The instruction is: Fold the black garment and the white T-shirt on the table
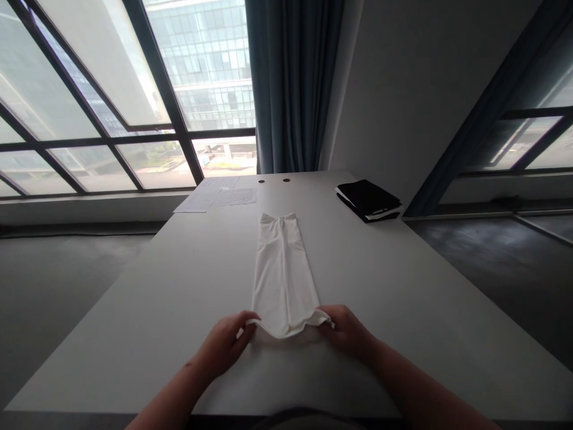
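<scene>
A white garment, folded into a long narrow strip, lies on the white table and runs straight away from me. My left hand pinches its near left corner. My right hand pinches its near right corner. Between my hands the near edge is lifted a little off the table and sags in the middle. The far end of the strip lies flat.
A folded black cloth stack sits at the far right of the table. Several paper sheets lie at the far left. Two round cable holes mark the far edge. Windows and a blue curtain stand behind.
</scene>
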### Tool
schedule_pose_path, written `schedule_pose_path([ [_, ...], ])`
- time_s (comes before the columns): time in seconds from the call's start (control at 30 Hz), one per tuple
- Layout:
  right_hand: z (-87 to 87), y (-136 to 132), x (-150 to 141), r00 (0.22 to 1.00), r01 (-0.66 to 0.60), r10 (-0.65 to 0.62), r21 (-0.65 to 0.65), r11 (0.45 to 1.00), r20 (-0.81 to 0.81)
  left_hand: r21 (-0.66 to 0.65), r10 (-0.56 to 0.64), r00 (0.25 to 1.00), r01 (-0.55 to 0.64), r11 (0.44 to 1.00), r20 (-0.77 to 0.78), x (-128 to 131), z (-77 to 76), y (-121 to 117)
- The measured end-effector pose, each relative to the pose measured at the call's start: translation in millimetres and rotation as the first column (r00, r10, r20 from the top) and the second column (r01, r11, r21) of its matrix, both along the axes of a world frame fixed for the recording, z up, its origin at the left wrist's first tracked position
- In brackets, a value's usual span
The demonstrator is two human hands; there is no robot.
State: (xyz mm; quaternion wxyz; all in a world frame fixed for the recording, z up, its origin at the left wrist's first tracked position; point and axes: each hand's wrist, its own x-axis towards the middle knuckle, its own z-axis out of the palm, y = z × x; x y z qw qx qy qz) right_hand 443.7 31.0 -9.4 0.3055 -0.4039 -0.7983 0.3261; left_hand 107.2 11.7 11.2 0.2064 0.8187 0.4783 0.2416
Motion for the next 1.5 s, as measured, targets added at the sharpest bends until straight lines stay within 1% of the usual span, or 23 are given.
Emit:
schedule_pose_path([
  [0.07,0.0,20,-2,0.991,0.127,-0.128,0.017,0.992,0.029,-0.047,0.049,0.999,-0.049,0.998,-0.006,8,-1.3,28],
  [0.13,-4.2,42,-3,0.966,0.232,-0.241,0.096,0.968,0.09,-0.063,0.097,0.994,-0.1,0.993,-0.057,14,-8.5,57],
  [0.2,-12.3,61,-1,0.935,0.291,-0.322,0.2,0.936,0.146,-0.038,0.14,0.981,-0.146,0.989,-0.135,16,-20.2,79],
  [0.27,-22.0,73,3,0.919,0.307,-0.357,0.263,0.915,0.169,0.021,0.173,0.969,-0.172,0.985,-0.175,15,-33.0,91],
  [0.33,-30.1,76,7,0.921,0.302,-0.354,0.274,0.913,0.165,0.06,0.203,0.966,-0.196,0.979,-0.159,11,-43.0,96],
  [0.4,-34.7,75,10,0.922,0.303,-0.353,0.272,0.913,0.159,0.056,0.23,0.964,-0.224,0.973,-0.131,7,-48.1,96],
  [0.5,-35.7,73,9,0.915,0.32,-0.369,0.266,0.909,0.161,0.047,0.249,0.962,-0.246,0.968,-0.111,3,-49.2,98],
  [0.6,-34.2,75,7,0.894,0.357,-0.412,0.279,0.891,0.174,0.069,0.26,0.963,-0.255,0.965,-0.075,3,-49.6,102],
  [0.67,-33.0,76,6,0.876,0.368,-0.439,0.313,0.876,0.198,0.088,0.242,0.969,-0.236,0.968,-0.057,3,-50.5,104],
  [0.73,-31.1,76,6,0.858,0.368,-0.464,0.366,0.854,0.22,0.114,0.192,0.979,-0.183,0.976,-0.073,3,-51.4,104],
  [0.83,-26.5,71,3,0.843,0.359,-0.492,0.453,0.816,0.218,0.186,0.147,0.984,-0.127,0.974,-0.098,4,-52.0,102],
  [0.87,-24.9,68,1,0.851,0.339,-0.479,0.471,0.815,0.215,0.208,0.133,0.986,-0.11,0.972,-0.102,5,-52.1,100],
  [0.9,-23.6,64,-1,0.871,0.297,-0.44,0.478,0.826,0.22,0.221,0.112,0.987,-0.085,0.971,-0.113,6,-52.3,98],
  [0.93,-22.7,60,-4,0.898,0.227,-0.371,0.474,0.851,0.237,0.225,0.088,0.987,-0.056,0.973,-0.134,7,-52.7,96],
  [1.0,-22.0,53,-10,0.933,0.05,-0.194,0.425,0.904,0.302,0.213,0.052,0.979,-0.009,0.977,-0.198,9,-53.9,92],
  [1.07,-22.4,50,-15,0.923,-0.073,-0.063,0.334,0.94,0.379,0.198,0.05,0.965,0.002,0.98,-0.259,12,-56.0,90],
  [1.1,-22.6,49,-16,0.911,-0.096,-0.032,0.286,0.953,0.411,0.192,0.053,0.958,0.003,0.981,-0.282,12,-57.2,89],
  [1.17,-22.3,49,-17,0.89,-0.099,-0.008,0.21,0.973,0.457,0.179,0.044,0.948,0.014,0.984,-0.314,13,-59.9,90],
  [1.3,-17.4,44,-16,0.868,-0.109,0.031,0.129,0.986,0.495,0.153,0.031,0.942,0.022,0.988,-0.333,12,-63.2,86],
  [1.43,-8.8,24,-10,0.853,-0.148,0.094,0.066,0.987,0.513,0.139,0.026,0.948,0.02,0.99,-0.318,7,-59.9,62],
  [1.5,-5.9,14,-5,0.858,-0.194,0.147,0.046,0.98,0.492,0.139,0.023,0.955,0.019,0.99,-0.295,4,-56.8,48],
])
